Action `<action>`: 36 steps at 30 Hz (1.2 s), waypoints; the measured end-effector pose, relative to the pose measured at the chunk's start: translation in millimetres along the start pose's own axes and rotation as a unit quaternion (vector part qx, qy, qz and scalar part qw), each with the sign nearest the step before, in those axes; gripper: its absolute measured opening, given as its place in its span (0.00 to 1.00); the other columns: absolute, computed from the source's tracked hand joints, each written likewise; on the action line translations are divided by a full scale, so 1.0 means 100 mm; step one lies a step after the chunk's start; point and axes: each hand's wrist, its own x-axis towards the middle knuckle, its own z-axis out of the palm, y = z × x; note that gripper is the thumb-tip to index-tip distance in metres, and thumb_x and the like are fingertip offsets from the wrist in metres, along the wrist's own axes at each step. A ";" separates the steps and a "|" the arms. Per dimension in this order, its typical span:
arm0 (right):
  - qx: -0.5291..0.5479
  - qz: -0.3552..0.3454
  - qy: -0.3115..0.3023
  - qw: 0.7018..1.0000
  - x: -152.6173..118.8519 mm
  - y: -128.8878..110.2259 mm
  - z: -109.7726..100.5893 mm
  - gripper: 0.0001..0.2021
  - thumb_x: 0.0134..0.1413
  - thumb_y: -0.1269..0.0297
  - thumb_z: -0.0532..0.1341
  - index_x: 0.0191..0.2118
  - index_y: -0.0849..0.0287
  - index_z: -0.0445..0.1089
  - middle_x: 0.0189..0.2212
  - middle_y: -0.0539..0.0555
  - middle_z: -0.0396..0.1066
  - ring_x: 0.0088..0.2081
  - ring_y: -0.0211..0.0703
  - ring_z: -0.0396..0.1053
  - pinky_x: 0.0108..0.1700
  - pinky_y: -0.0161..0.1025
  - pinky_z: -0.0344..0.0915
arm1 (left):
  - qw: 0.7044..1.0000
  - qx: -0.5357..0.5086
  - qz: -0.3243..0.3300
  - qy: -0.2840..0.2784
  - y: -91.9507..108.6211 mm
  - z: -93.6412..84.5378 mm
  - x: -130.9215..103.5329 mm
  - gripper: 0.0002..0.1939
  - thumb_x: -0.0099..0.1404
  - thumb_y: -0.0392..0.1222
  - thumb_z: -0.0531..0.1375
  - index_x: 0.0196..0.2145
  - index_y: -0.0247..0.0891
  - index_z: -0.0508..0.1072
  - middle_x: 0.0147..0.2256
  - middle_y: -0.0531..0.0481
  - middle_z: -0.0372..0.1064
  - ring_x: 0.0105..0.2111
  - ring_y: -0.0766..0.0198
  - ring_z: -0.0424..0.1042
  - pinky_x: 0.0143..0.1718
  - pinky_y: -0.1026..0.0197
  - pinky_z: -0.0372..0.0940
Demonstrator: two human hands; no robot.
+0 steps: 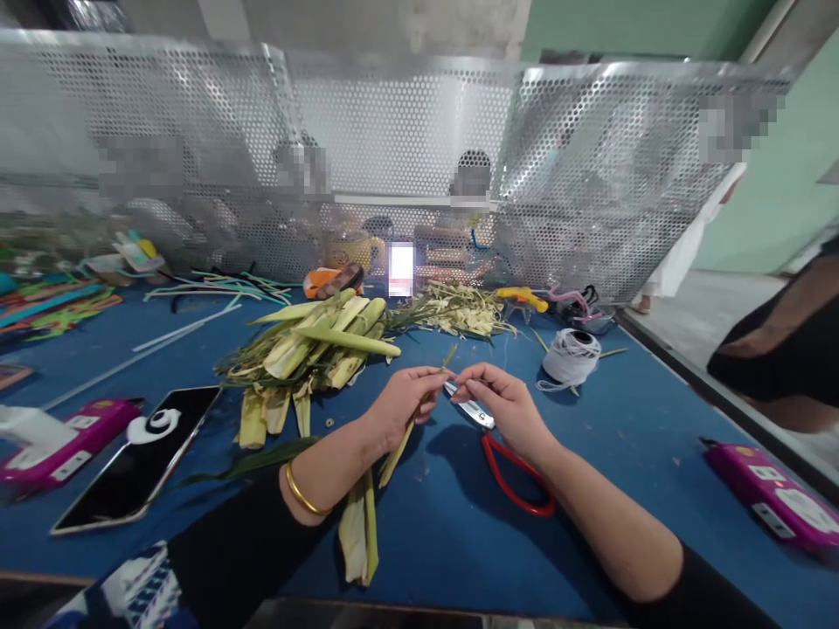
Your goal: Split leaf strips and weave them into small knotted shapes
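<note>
My left hand [407,404] is closed around a narrow strip of pale green corn husk [396,454]. The strip's tip sticks up above the fingers and its tail hangs below the palm. Close beside it, my right hand [502,402] pinches thumb and fingers together; anything between them is too small to make out. Under the right hand lies a pair of scissors [528,485] with red handles, its blades pointing toward the left hand. A pile of corn husks [321,336] is left of my hands, and loose husk pieces [357,533] lie under my left forearm.
A white spool of string [570,356] stands at the right. Shredded husk [459,307] and a yellow glue gun [523,299] are farther back, before a perforated metal screen [399,114]. A phone [141,454] and magenta power strips [770,494] flank me. A person's arm [780,301] is at right.
</note>
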 end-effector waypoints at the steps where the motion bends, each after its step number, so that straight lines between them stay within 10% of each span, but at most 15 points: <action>1: -0.020 -0.014 -0.013 1.000 0.00 0.02 0.01 0.10 0.54 0.57 0.59 0.34 0.58 0.69 0.26 0.50 0.73 0.32 0.40 0.72 0.40 0.40 0.66 | 1.000 -0.003 -0.001 -0.001 0.00 0.00 0.00 0.12 0.51 0.46 0.65 0.29 0.34 0.72 0.17 0.62 0.51 0.13 0.78 0.45 0.14 0.69 0.37; 8: -0.247 -0.138 -0.105 0.953 -0.06 -0.04 0.03 0.09 0.62 0.63 0.51 0.38 0.57 0.68 0.32 0.52 0.72 0.35 0.39 0.69 0.41 0.37 0.63 | 0.998 0.038 0.015 0.051 -0.01 -0.03 0.01 0.16 0.45 0.48 0.69 0.24 0.36 0.68 0.12 0.63 0.49 0.12 0.77 0.42 0.16 0.67 0.35; 11: -0.335 -0.073 -0.119 0.932 -0.12 -0.26 -0.09 0.10 0.57 0.64 0.54 0.44 0.57 0.65 0.31 0.51 0.71 0.31 0.38 0.67 0.35 0.35 0.61 | 0.992 0.065 0.057 0.095 0.04 -0.05 0.02 0.15 0.46 0.47 0.68 0.23 0.36 0.68 0.11 0.64 0.47 0.12 0.77 0.42 0.16 0.66 0.35; 17: -0.628 0.126 -0.209 0.739 -0.29 -0.49 -0.35 0.12 0.47 0.68 0.59 0.40 0.61 0.66 0.34 0.59 0.72 0.32 0.46 0.68 0.29 0.37 0.51 | 0.977 0.086 0.114 0.157 0.19 -0.11 0.01 0.13 0.46 0.47 0.67 0.22 0.35 0.69 0.12 0.64 0.46 0.14 0.76 0.42 0.18 0.65 0.38; 24: -0.695 0.151 -0.198 0.675 -0.27 -0.40 -0.18 0.16 0.45 0.71 0.56 0.43 0.65 0.67 0.34 0.65 0.73 0.36 0.55 0.72 0.29 0.39 0.50 | 0.957 0.137 0.165 0.194 0.19 -0.20 0.07 0.12 0.48 0.47 0.65 0.22 0.36 0.70 0.13 0.62 0.48 0.16 0.74 0.45 0.19 0.64 0.41; 32: -0.685 0.142 -0.111 0.706 -0.17 -0.19 -0.25 0.25 0.48 0.74 0.55 0.56 0.65 0.60 0.41 0.67 0.71 0.38 0.53 0.71 0.33 0.39 0.56 | 0.938 0.196 0.184 0.216 0.16 -0.23 0.11 0.10 0.50 0.46 0.65 0.23 0.36 0.72 0.15 0.60 0.51 0.18 0.72 0.47 0.20 0.64 0.43; 36: -0.486 0.158 -0.095 0.854 -0.12 -0.19 -0.28 0.21 0.47 0.70 0.58 0.50 0.60 0.66 0.35 0.58 0.72 0.35 0.47 0.70 0.34 0.38 0.59 | 0.936 0.208 0.187 0.215 0.14 -0.23 0.11 0.10 0.51 0.46 0.64 0.23 0.35 0.73 0.16 0.59 0.52 0.18 0.72 0.47 0.21 0.64 0.45</action>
